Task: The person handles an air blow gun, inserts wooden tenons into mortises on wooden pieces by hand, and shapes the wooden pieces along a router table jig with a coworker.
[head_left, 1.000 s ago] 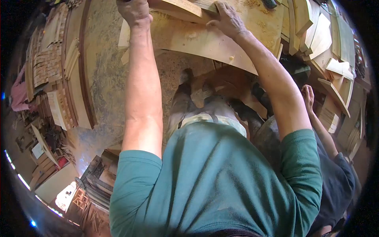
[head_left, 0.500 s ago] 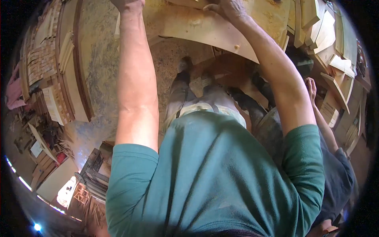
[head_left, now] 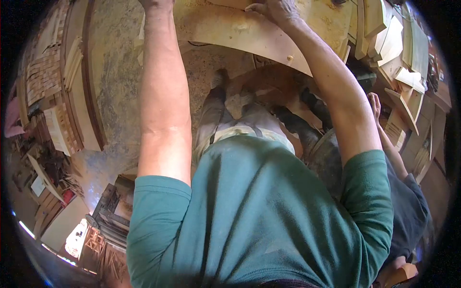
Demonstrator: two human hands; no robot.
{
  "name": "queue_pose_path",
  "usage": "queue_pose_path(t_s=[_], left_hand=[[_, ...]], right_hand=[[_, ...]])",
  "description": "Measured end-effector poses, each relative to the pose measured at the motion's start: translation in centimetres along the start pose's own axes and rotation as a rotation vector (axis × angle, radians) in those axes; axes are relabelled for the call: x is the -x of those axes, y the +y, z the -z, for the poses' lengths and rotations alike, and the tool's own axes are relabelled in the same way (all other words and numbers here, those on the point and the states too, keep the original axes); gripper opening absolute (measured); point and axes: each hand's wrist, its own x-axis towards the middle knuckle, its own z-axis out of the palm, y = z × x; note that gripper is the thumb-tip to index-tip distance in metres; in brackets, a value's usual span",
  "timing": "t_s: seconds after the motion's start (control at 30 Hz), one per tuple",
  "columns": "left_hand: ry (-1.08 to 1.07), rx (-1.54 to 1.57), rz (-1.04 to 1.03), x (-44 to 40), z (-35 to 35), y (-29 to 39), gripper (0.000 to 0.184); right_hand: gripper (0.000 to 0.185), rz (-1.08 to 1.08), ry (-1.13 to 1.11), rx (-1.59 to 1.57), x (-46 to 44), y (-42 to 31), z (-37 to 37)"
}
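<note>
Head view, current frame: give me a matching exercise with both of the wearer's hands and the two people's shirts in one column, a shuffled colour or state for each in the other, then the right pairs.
Column one
1. left hand
2. right hand
3. wearer's shirt
4. co-worker's shirt

Column two
A. thumb showing, pointing to picture left
B. dark
C. green
D. mostly cut off by the top edge

Pairs: 1-D, 2-A, 3-C, 4-B
</note>
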Motion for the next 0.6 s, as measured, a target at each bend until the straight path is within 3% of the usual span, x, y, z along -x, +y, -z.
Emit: queue_pose_path(t_s=[0.27, 0.4, 0.6], left_hand=[[-0.025, 0.003, -0.021, -0.2, 0.3, 0.3, 0.045], [-0.035, 0.023, -0.028, 0.0, 0.2, 0.8, 0.048], [-0.049, -0.03, 0.001, -0.4, 0.8, 0.9, 0.044]], right_hand=[[0.08, -0.062, 0.002, 0.05, -0.3, -0.4, -0.2], [0.084, -0.184, -0.095, 0.048, -0.6, -1.6, 1.1], [0.085, -0.204, -0.15, 0.022, -1.0, -1.9, 1.6]])
